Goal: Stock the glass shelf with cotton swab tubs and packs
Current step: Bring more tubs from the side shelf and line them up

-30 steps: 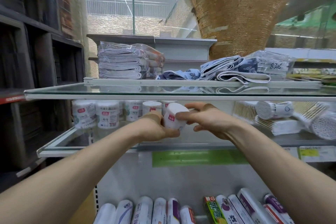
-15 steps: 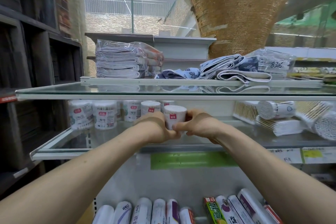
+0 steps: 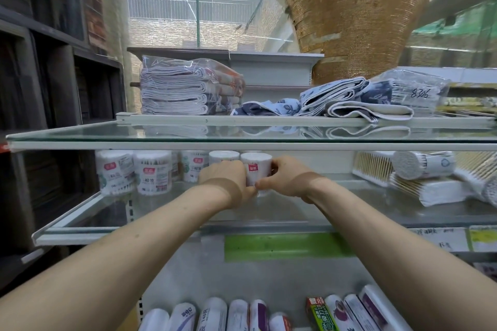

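The upper shelf (image 3: pixel 242 145) hangs low over the glass shelf (image 3: pixel 80 219), leaving only a shallow slot to reach through. From the held tub (image 3: pixel 255 169), standing tubs (image 3: pixel 153 172) block 9 to 11 o'clock, and swab packs (image 3: pixel 430 191) crowd 3 o'clock, farther off. Bare glass lies between tub and packs, and along the front from 6 to 8 o'clock.

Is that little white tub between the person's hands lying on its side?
No, the tub stands upright with its flat top facing up, like the other tubs lined up to its left.
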{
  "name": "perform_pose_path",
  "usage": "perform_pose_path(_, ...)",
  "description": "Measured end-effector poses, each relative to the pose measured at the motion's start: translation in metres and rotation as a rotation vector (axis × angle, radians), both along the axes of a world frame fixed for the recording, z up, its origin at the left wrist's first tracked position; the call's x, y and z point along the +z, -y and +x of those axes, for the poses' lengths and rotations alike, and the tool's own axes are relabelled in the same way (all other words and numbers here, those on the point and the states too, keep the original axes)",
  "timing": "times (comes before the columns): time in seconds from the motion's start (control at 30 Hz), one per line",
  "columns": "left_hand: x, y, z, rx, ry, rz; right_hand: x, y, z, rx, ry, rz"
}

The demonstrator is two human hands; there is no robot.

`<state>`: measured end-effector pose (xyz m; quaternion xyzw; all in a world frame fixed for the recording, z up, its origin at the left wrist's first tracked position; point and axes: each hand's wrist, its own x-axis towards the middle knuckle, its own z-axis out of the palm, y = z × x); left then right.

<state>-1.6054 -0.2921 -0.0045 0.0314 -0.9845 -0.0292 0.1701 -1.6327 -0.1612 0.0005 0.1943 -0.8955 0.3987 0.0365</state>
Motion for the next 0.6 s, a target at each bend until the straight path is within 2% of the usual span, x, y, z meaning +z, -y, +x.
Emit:
perform_pose_path(0.3,0.002,-0.003,-0.001,0.0,-0.055,-0.133,-0.001,0.002,-0.015,0.004,-0.001,0.024)
perform_pose_path(0.6,0.003,-0.003,0.001,-0.028,-0.058,-0.097,-0.003,0.002,-0.01,0.015,-0.004,-0.013)
